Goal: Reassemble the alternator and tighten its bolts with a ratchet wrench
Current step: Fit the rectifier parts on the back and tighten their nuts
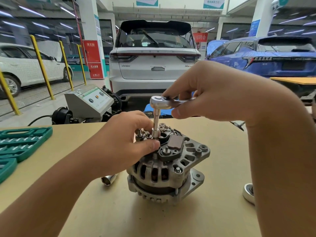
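A grey metal alternator (168, 170) stands on the tan table (213, 211), its rear end with a dark plastic cover facing up. A chrome ratchet wrench (161, 102) with a long socket extension (156, 124) stands upright on a bolt at the top of the alternator. My right hand (213, 93) grips the ratchet's handle, forefinger on the head. My left hand (126, 139) pinches the socket at its lower end between thumb and fingers and rests on the alternator's left side.
A green socket-set case (20, 142) lies open at the left edge. A loose chrome socket (109, 179) lies left of the alternator. A round metal part (248, 194) sits at the right behind my forearm. Cars and a grey machine stand beyond the table.
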Tool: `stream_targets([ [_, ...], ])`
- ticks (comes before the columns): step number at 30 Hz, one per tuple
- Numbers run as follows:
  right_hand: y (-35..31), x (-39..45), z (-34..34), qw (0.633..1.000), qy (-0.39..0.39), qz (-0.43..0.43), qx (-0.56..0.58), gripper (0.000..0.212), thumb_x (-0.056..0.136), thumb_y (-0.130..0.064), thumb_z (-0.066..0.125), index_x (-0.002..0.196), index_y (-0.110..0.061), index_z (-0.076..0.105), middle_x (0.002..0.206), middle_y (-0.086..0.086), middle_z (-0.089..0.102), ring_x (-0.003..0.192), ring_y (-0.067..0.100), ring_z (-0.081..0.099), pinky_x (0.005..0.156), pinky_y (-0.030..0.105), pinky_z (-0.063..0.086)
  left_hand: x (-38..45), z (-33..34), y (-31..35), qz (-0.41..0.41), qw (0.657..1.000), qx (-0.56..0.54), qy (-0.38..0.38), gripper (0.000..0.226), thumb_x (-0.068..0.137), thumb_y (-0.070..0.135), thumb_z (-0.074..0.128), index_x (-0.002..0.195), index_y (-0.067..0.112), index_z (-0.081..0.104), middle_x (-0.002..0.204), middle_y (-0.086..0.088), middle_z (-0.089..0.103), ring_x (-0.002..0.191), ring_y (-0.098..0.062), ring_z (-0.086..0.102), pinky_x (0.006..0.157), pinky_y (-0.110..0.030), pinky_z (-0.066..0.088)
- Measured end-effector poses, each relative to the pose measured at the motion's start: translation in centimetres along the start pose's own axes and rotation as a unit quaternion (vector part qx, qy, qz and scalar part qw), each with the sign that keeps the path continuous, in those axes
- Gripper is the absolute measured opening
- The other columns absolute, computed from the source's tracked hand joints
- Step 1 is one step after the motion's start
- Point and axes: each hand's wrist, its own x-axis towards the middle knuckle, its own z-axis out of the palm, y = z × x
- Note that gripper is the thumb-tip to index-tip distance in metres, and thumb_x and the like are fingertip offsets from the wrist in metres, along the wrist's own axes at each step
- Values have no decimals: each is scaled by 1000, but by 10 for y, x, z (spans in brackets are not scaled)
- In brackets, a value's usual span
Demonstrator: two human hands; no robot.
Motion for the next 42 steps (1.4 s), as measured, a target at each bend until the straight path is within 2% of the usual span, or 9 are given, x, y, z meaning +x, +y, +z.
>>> stream_targets([
  [5,-3,0,1,1000,-13,7,-8,21,84,-32,81,98,-46,77,79,-2,69,47,3,49,43,14,35,-1,0,-4,14,1000,20,-10,10,84,35,80,88,26,76,107,21,63,100,2,59,73,-10,43],
  [12,-8,0,7,1000,-20,11,-13,27,82,-32,82,105,-44,78,85,0,69,54,1,48,46,11,35,-2,-5,-5,59,996,51,-43,8,90,31,77,87,30,70,106,25,59,104,-1,57,86,-27,47],
  [17,-10,-4,3,1000,-15,17,-16,31,83,-30,82,109,-45,76,82,-6,66,56,-7,52,46,5,37,-3,-2,-7,71,996,41,-31,5,92,31,72,89,30,69,108,25,57,106,-2,56,84,-21,44],
  [20,-12,-5,2,999,-14,25,-31,32,84,-32,81,112,-48,74,85,-8,65,68,-5,52,50,5,38,-2,0,-5,72,996,48,-30,6,93,34,69,89,30,68,107,23,58,105,-2,56,89,-30,47],
  [24,-14,-3,4,997,-24,49,-46,31,86,-34,79,112,-50,73,84,-13,63,60,2,53,45,13,35,-1,2,-5,64,996,57,-26,9,93,36,69,88,29,69,106,23,56,102,-2,55,87,-30,47],
  [29,-18,-1,6,996,-30,56,-55,31,88,-32,78,115,-46,74,81,-19,59,63,3,52,50,16,33,-1,1,-4,48,998,27,-17,6,90,32,76,87,28,72,105,22,59,93,1,57,68,-11,40],
  [37,-19,-1,6,996,-35,49,-73,35,89,-31,77,121,-44,72,77,-18,57,63,4,51,50,15,33,-2,2,-5,34,999,-2,-2,8,85,32,80,82,29,74,103,21,62,91,-2,61,67,-11,42],
  [39,-20,-2,5,995,-35,45,-86,34,90,-30,75,121,-43,72,78,-15,59,65,6,52,52,18,38,-1,3,-4,43,999,4,-2,8,86,33,79,81,29,73,102,21,61,93,-2,61,71,-16,44],
  [42,-21,-4,5,992,-38,42,-110,29,91,-29,73,118,-39,74,74,-10,60,65,9,53,54,21,42,-1,4,-5,55,998,24,-1,8,89,33,76,83,30,71,102,20,60,99,-7,61,87,-39,50],
])
